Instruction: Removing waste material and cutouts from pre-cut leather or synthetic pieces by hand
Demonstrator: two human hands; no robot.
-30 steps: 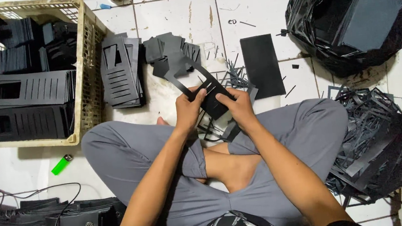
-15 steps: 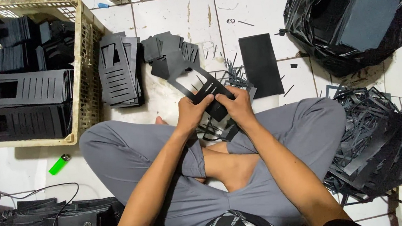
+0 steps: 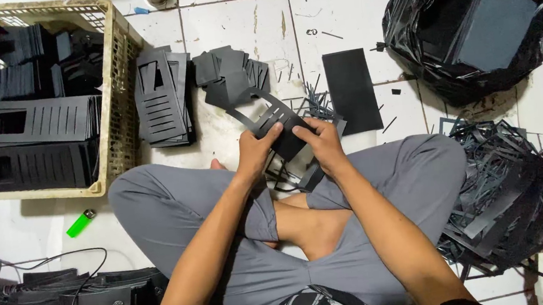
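Currently, left hand (image 3: 255, 153) and right hand (image 3: 324, 144) both pinch a black slotted sheet (image 3: 273, 124) above the lap. Risk: thin strips may tear if flexed hard. Crate (image 3: 119, 121) holds stacked black sheets; black bag (image 3: 428, 58) holds, probably, larger blanks.

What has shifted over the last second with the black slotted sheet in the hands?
Both hands, left and right, keep their grip on the black slotted cut-out sheet; it has swung round a little, its free end now pointing up-left. The cream plastic crate, the stack of slotted black sheets and the black bin bag are unchanged.
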